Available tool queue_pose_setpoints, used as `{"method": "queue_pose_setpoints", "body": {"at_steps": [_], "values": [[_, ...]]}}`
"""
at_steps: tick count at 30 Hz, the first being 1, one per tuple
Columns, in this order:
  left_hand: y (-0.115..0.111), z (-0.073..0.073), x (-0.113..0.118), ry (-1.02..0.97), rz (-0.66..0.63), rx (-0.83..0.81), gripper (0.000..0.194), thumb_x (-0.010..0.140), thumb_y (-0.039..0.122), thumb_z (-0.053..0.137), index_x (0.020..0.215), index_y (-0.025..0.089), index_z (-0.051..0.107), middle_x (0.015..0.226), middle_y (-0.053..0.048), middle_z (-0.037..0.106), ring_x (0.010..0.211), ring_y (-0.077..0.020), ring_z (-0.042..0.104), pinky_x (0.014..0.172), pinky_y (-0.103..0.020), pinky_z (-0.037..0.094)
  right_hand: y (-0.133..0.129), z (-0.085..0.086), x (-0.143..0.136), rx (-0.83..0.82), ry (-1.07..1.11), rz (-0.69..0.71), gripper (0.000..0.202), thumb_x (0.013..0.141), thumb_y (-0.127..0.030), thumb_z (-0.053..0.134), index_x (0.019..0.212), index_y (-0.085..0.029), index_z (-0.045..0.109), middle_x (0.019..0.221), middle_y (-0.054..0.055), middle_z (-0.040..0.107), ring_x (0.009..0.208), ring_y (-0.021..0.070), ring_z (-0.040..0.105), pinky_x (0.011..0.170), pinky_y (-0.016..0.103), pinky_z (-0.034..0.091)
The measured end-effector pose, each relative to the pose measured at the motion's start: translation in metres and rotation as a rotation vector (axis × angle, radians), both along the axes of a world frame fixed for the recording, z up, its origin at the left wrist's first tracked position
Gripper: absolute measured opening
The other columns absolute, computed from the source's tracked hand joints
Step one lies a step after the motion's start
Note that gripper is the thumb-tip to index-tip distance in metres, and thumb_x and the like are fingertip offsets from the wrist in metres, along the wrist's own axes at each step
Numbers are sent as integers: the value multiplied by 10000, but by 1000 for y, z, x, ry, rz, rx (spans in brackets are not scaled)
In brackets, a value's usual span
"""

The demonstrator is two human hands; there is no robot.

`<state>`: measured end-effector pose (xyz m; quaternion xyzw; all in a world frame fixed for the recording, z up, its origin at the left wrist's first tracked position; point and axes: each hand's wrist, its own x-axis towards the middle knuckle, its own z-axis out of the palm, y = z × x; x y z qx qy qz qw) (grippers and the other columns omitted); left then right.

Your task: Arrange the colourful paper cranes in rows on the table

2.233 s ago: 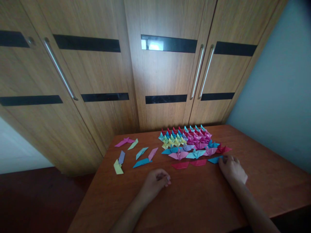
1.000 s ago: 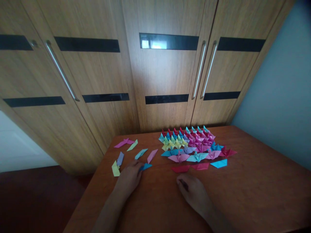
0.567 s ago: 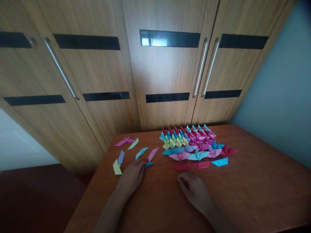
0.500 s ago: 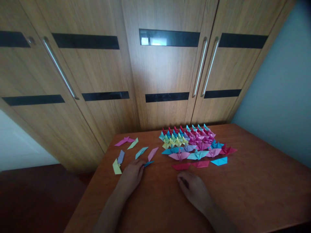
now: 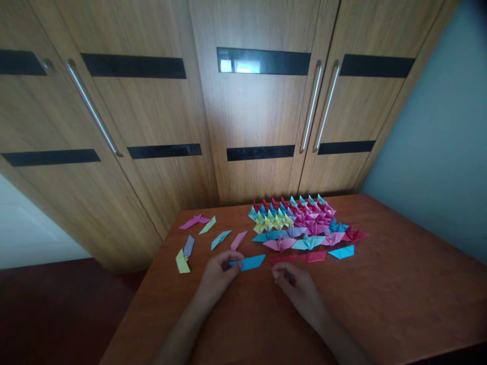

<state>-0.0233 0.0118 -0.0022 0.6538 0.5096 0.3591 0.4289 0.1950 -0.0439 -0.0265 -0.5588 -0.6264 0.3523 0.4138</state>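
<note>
Between the thumb and fingers of my left hand (image 5: pixel 216 276) is a flat blue folded-paper piece (image 5: pixel 253 262), its pointed end reaching right. My right hand (image 5: pixel 299 289) is loosely curled, thumb near the fingertips, with nothing visible in it. Its fingertips come close to a flat red folded piece (image 5: pixel 282 259); whether they touch it I cannot tell. A second red piece (image 5: pixel 312 257) and a bright blue piece (image 5: pixel 341 252) lie to the right in the same row. Behind them, paper cranes (image 5: pixel 310 243) with spread wings stand in several rows of mixed colours.
More flat folded pieces lie on the left of the brown table (image 5: pixel 243 329): magenta (image 5: pixel 192 221), pale green (image 5: pixel 207 225), turquoise (image 5: pixel 220 240), pink (image 5: pixel 238 240), lavender (image 5: pixel 188 246) and yellow (image 5: pixel 182 261). Wooden cabinet doors (image 5: pixel 258 111) rise behind the table, a wall (image 5: pixel 429 152) to the right.
My left hand has lifted the blue folded piece, moved it slightly right and turned its flat side into view. My right hand has shifted a little forward and left, still curled.
</note>
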Motion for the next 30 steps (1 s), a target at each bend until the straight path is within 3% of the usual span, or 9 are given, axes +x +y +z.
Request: {"method": "queue_pose_setpoints", "body": {"at_steps": [4,8,12,20,23,25,30], "values": [[-8,-6,14,-169,-42,-81,199,704,303,655,839,157,656,814,-34,685,735,-165,615,659,-245,462,8,1,-24,-57,252,45,266,814,-428,541,925,-191,587,734,0,618,639,141,582,547,232,446],[-10,-11,16,-242,-102,-111,238,704,335,682,861,159,648,794,-19,668,690,-141,592,621,-227,445,16,2,-38,13,265,-2,232,783,-415,580,796,-184,606,691,-2,618,641,147,577,580,247,450],[-11,-13,16,-200,-118,-123,260,711,380,683,829,150,651,692,-6,644,609,-128,563,571,-218,426,17,2,-38,37,266,-37,244,770,-430,600,760,-188,625,727,9,640,685,158,583,622,256,460],[-15,-13,22,-199,-148,-153,261,736,391,655,837,150,670,665,-19,653,588,-128,568,545,-216,430,5,-5,-26,-37,359,-127,320,758,-510,609,747,-194,659,643,-2,600,589,141,532,521,238,419],[-15,-12,20,-196,-124,-164,279,759,416,617,838,151,659,702,-38,675,605,-137,588,559,-226,448,-1,-3,-3,3,396,-271,346,756,-529,606,707,-188,632,617,-6,580,560,134,507,513,239,405],[-15,-10,18,-156,-84,-147,280,767,424,601,820,153,650,704,-40,678,608,-139,591,564,-228,449,-6,2,27,55,400,-374,325,759,-510,617,724,-187,611,644,-4,582,585,136,506,534,239,405],[-13,-7,15,-84,-66,-114,259,777,408,577,807,158,639,698,-36,675,620,-147,594,588,-235,446,-14,19,142,162,204,-609,369,718,-517,644,881,-186,636,768,44,618,652,157,529,594,265,418]]}}
